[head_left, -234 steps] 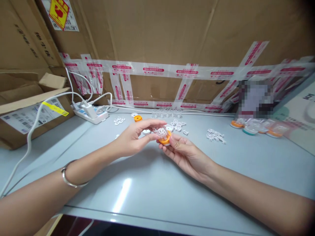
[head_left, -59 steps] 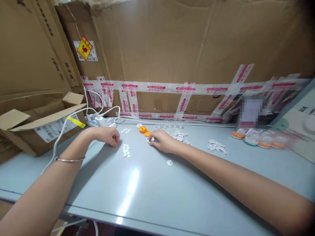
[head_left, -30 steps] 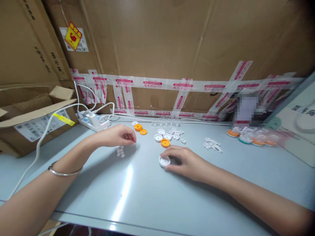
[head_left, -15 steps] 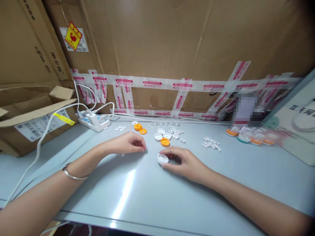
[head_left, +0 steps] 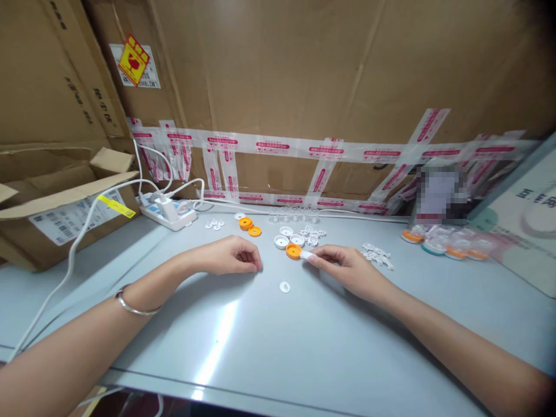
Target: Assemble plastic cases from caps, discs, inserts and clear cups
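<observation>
My right hand pinches a white plastic piece between thumb and fingers, beside an orange round cup. It looks like the white round cup seen edge-on, partly covered by the fingertips. A small white disc lies flat on the table in front of the hands. My left hand rests on the table with its fingers curled closed; whatever is inside them, if anything, is hidden. Several white round cups sit just behind the orange one, with white cut-out pieces to their right.
Clear plastic domes line the back by the big carton. Orange rings and small white parts lie left, more white pieces right. A power strip, an open box and bagged round items flank them.
My right hand has lifted the white round cup off the table and moved it back and right, beside the orange cup. A white disc now shows where it was. My left hand stays curled.
</observation>
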Available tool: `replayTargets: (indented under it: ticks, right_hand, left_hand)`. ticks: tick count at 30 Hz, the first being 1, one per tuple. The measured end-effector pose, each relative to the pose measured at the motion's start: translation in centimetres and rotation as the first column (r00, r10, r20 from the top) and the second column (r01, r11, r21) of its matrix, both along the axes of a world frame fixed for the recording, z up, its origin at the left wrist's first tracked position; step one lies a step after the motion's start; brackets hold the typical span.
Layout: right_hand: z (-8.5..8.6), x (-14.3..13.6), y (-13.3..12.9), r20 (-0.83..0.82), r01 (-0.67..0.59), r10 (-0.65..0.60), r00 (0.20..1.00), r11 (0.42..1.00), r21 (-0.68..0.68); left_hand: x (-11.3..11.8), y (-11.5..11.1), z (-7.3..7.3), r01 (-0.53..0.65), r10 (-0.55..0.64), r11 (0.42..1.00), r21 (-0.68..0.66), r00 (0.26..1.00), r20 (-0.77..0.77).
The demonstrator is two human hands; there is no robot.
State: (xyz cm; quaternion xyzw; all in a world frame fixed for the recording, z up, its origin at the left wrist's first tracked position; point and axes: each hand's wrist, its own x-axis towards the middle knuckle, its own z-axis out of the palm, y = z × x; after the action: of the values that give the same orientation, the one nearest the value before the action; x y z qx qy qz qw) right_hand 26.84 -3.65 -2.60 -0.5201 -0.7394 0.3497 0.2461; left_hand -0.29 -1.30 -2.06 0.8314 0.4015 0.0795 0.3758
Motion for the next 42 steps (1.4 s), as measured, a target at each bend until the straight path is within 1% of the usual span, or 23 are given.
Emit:
replayTargets:
  ticks: [3,5,9,11,13,15,17,20,22,24,25,27,29,30,31,32,35,37,40,42]
  right_hand:
    - [-0.2,0.1,0.2,0.033,-0.010,0.009,0.999,1.000,0.026]
    - [-0.6,-0.1,0.2,0.047,-0.051,0.047,0.998,0.993,0.102]
    - [-1.6,-0.5,0.2,0.116,-0.167,0.138,0.984,0.941,0.294]
    - [-1.4,-0.8,0.3,0.136,-0.174,0.133,0.982,0.913,0.370]
    - [-0.8,-1.4,0.9,0.147,-0.165,0.112,0.983,0.888,0.428]
    - [-0.1,-2.6,2.1,0.184,-0.168,0.092,0.979,0.875,0.453]
    - [0.2,-4.6,3.9,0.257,-0.182,0.071,0.964,0.880,0.439]
    - [-0.2,-8.3,7.0,0.284,-0.183,0.064,0.957,0.892,0.414]
    - [-0.7,-10.7,8.5,0.279,-0.176,0.065,0.958,0.900,0.398]
    - [-0.8,-12.2,9.2,0.261,-0.167,0.067,0.963,0.908,0.384]
    - [-0.7,-12.4,9.2,0.244,-0.162,0.070,0.967,0.910,0.382]
    - [0.0,-11.9,8.3,0.198,-0.155,0.082,0.977,0.908,0.389]
    - [0.9,-10.1,6.4,0.137,-0.169,0.125,0.983,0.909,0.382]
    - [1.3,-9.0,5.1,0.108,-0.190,0.161,0.981,0.912,0.364]
    - [1.6,-7.8,3.7,0.037,-0.213,0.212,0.977,0.926,0.312]
    - [1.6,-6.6,2.3,0.005,-0.219,0.226,0.974,0.939,0.267]
    - [1.0,-4.0,-1.3,0.010,-0.188,0.191,0.982,0.960,0.209]
    - [0.1,-3.3,-2.6,-0.010,-0.173,0.179,0.984,0.962,0.212]
    - [-0.9,-3.3,-2.9,-0.043,-0.157,0.170,0.984,0.962,0.224]
    - [-1.2,-3.6,-2.6,-0.021,-0.188,0.198,0.980,0.956,0.225]
  left_hand:
    - [0.0,0.0,0.1,0.003,-0.003,1.000,0.000,1.000,-0.007]
    - [0.0,-0.1,0.1,0.009,-0.009,1.000,-0.005,1.000,-0.005]
    - [-0.2,-0.1,0.3,0.035,-0.035,0.999,-0.022,0.999,-0.001]
    - [-0.4,0.0,0.3,0.065,-0.065,0.998,-0.024,0.998,-0.003]
    - [-0.6,0.1,0.2,0.094,-0.094,0.995,-0.032,0.996,-0.005]
    - [-0.8,0.2,0.1,0.106,-0.106,0.993,-0.042,0.994,-0.006]
    - [-0.9,0.3,0.0,0.106,-0.106,0.993,-0.049,0.994,0.003]
    - [-0.9,0.4,-0.1,0.103,-0.101,0.993,-0.056,0.995,0.026]
    - [-0.9,0.4,0.0,0.100,-0.098,0.993,-0.065,0.995,0.037]
    - [-0.9,0.3,0.0,0.097,-0.094,0.993,-0.073,0.995,0.046]
    - [-1.0,0.3,0.0,0.098,-0.094,0.992,-0.073,0.994,0.050]
    - [-1.0,0.3,0.0,0.100,-0.097,0.993,-0.068,0.994,0.054]
    - [-1.1,0.3,0.0,0.098,-0.095,0.993,-0.063,0.994,0.050]
    - [-1.1,0.3,0.0,0.095,-0.092,0.993,-0.063,0.995,0.049]
    - [-1.1,0.4,0.0,0.092,-0.089,0.994,-0.065,0.995,0.051]
    - [-1.0,0.4,0.0,0.090,-0.087,0.994,-0.068,0.995,0.056]
    - [-0.9,0.5,-0.1,0.090,-0.084,0.993,-0.080,0.994,0.072]
    - [-0.9,0.5,-0.2,0.085,-0.080,0.993,-0.080,0.995,0.066]
    - [-0.8,0.5,-0.1,0.077,-0.073,0.994,-0.073,0.996,0.052]
    - [-0.9,0.5,0.0,0.075,-0.071,0.994,-0.075,0.996,0.049]
